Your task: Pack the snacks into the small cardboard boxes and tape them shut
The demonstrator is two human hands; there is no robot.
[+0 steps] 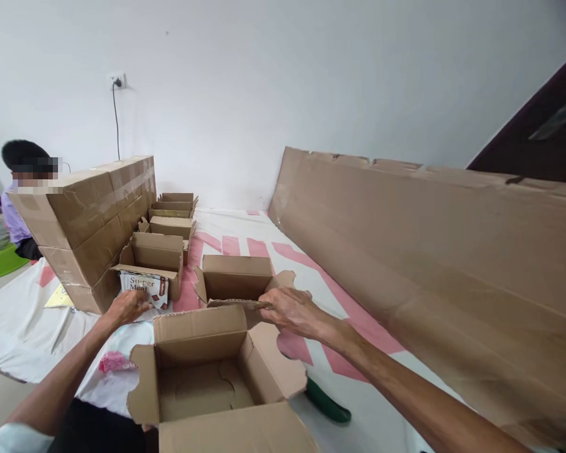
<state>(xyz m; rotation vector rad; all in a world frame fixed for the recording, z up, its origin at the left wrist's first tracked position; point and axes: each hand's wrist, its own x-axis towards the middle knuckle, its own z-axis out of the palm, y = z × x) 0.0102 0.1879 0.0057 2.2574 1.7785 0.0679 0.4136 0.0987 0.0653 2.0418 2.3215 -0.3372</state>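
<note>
My left hand [129,306] is closed on the lower edge of a white and brown "Super Meal" packet [144,284], just in front of a row of open boxes. With my right hand [287,306] I grip the near flap of a small open cardboard box [238,267], fingers wrapped over its edge. Directly before me stands a larger open carton [202,384] with its flaps spread and its bottom visible. Beside its right flap lies a dark green curved object [327,402], partly hidden.
Stacked taped cartons [89,214] form a wall at left, with several open boxes [155,251] alongside. A person [16,211] sits behind them near a green basin [2,263]. A large cardboard sheet [429,264] leans at right. A pink crumpled item [116,361] lies on the white-and-pink sheet [353,314].
</note>
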